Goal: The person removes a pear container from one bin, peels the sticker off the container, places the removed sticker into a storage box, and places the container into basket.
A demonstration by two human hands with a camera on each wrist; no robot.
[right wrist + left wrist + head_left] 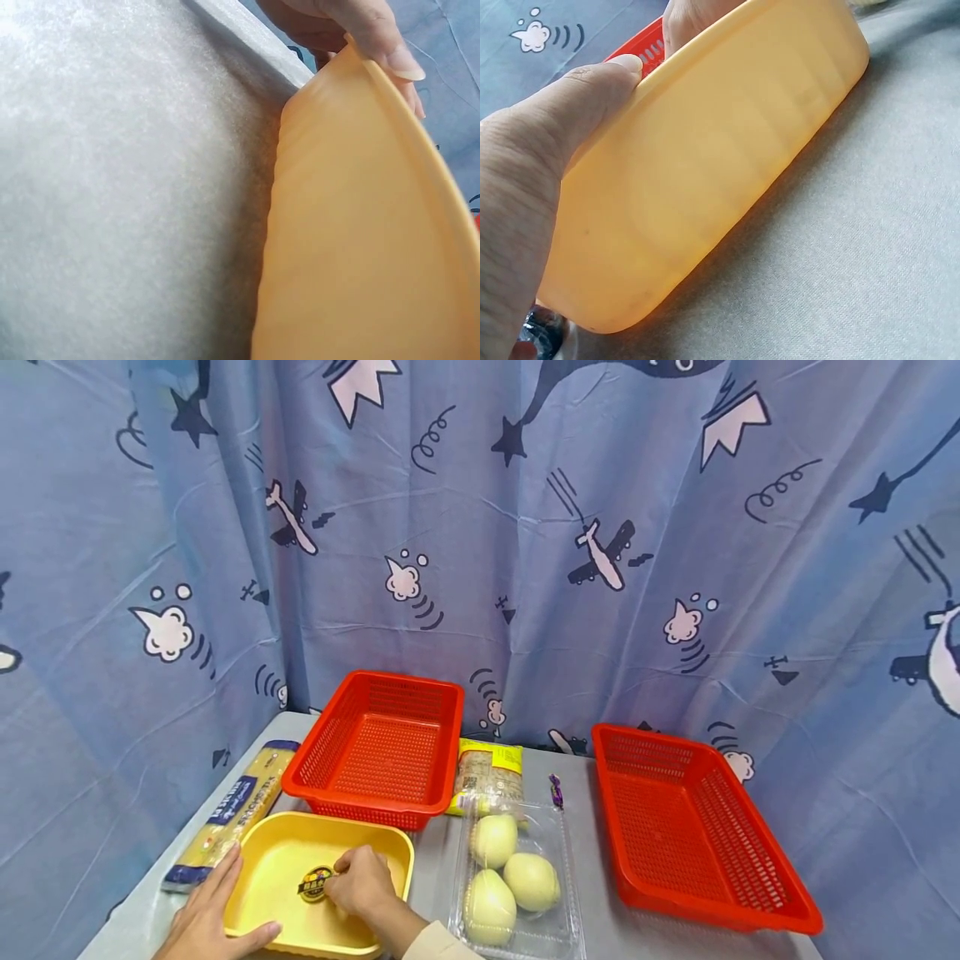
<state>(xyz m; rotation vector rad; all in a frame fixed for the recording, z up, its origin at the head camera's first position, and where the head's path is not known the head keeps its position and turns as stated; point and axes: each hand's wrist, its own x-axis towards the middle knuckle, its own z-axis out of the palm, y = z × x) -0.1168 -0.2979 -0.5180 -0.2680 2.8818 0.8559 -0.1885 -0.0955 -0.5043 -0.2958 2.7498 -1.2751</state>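
A yellow plastic basin point(273, 843) stands at the front left of the table. On its floor is a round black-and-gold sticker point(315, 884) with fruit printed on it. My right hand point(363, 881) reaches inside the basin, fingers curled, thumb and fingertips pinching at the sticker's right edge. My left hand point(206, 918) spans the near left corner. Its straight fingers lie along the left rim and the thumb point(592, 94) rests on the near rim. In the right wrist view, the basin's outer wall fills the right side and my right hand is out of sight.
Behind the basin stands a red basket point(397, 752), with another red basket point(667, 827) at the right. A noodle pack point(236, 810) lies left. A clear box point(551, 835) holds three pale round fruits point(531, 882). Behind it are a yellow-topped bag point(491, 768) and purple candy point(556, 792).
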